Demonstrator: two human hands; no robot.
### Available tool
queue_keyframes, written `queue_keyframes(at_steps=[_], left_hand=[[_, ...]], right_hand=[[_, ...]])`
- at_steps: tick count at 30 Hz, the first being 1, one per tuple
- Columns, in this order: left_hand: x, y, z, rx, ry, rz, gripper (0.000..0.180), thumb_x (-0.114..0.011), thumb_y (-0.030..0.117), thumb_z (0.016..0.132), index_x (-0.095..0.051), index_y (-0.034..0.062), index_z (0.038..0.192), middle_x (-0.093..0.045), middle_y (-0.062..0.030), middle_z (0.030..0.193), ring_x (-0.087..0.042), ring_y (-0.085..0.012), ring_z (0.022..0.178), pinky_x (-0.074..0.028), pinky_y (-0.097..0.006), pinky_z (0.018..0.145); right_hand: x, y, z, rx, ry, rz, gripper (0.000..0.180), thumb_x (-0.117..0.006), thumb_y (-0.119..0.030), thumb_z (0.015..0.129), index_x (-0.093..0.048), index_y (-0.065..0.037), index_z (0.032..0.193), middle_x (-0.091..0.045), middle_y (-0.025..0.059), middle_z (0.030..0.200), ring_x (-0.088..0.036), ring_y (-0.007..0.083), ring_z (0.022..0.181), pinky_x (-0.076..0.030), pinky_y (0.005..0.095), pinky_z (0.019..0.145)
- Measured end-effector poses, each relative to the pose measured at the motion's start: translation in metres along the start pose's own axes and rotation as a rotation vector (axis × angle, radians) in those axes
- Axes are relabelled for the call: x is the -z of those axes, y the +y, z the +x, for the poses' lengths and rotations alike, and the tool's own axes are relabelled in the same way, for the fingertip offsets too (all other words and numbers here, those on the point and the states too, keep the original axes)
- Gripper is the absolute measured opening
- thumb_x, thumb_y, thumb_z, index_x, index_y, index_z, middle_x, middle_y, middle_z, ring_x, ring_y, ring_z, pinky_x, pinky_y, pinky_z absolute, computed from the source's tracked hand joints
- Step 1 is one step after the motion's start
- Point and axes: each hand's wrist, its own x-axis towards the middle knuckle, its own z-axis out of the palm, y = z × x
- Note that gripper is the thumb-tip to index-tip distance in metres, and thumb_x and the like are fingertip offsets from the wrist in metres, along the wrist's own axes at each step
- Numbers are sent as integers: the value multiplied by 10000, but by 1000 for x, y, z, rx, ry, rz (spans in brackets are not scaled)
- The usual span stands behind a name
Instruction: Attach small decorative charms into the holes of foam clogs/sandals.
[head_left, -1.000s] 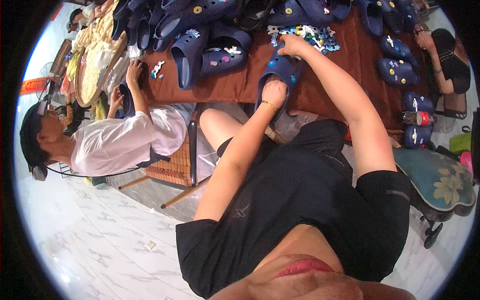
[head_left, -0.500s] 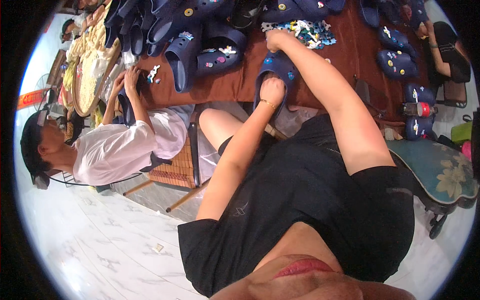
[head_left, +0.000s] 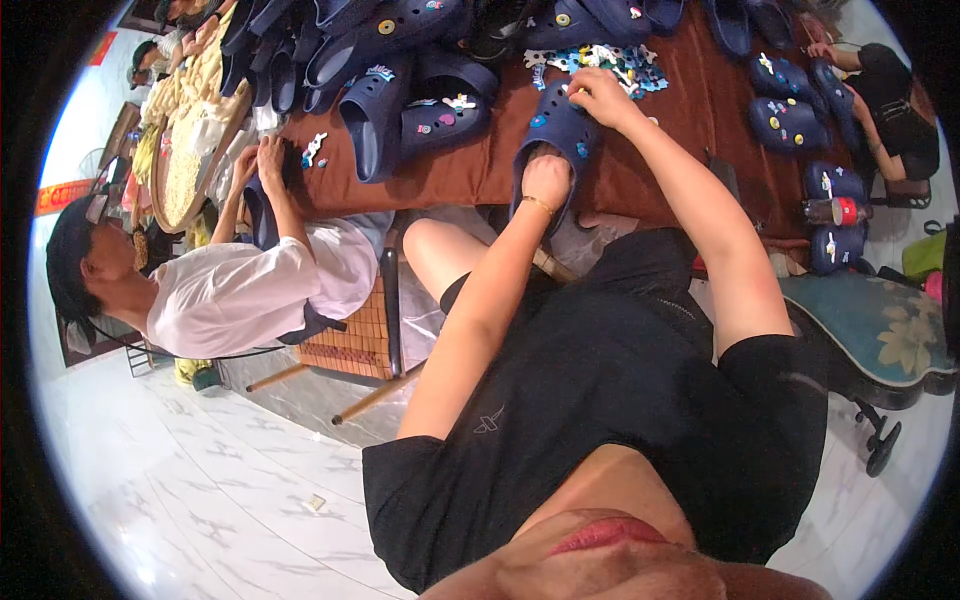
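A navy clog (head_left: 548, 128) with blue charms on its upper points away from me at the table's near edge. My left hand (head_left: 546, 183), a gold-coloured bracelet at its wrist, reaches into the foot opening and holds the clog; its fingertips are hidden inside. Above the toe, my right hand (head_left: 602, 98) is closed in a pinch, its fingertips against the holed upper. A small pale shoe charm seems to sit between them, mostly covered. Just beyond lies a pile of loose charms (head_left: 640, 70) in white, blue and yellow.
Several navy clogs (head_left: 440, 125) are heaped at the left and back of the brown-covered table (head_left: 690, 130). Decorated clogs (head_left: 788, 125) and a dark bottle (head_left: 835, 212) stand at right. A co-worker (head_left: 230, 290) sits at left, another (head_left: 890, 110) at far right. A teal-topped stool (head_left: 870, 320) is beside me.
My right hand has come back from the charm pile to the toe of the clog. My left hand stays inside the clog. The co-worker at far right now holds a clog.
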Motion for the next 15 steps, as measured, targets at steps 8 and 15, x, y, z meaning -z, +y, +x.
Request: queue_keyframes(at_steps=[8, 15], left_hand=[[-1, -1, 0, 25, -36, 12, 192, -466, 122, 707, -585, 24, 594, -591, -186, 692, -583, -343, 680, -466, -429, 655], [3, 1, -1, -6, -27, -11, 183, -467, 113, 704, -584, 30, 590, -587, -179, 685, -578, -336, 679, -463, -421, 650]], right_hand=[[0, -7, -62, -684, -59, 749, 142, -601, -139, 799, -586, -30, 889, -577, 9, 756, -538, 78, 613, -458, 207, 538], [0, -20, -62, -824, -116, 754, 183, -650, -112, 743, -572, -10, 872, -577, 44, 715, -545, 105, 576, -444, 237, 470]])
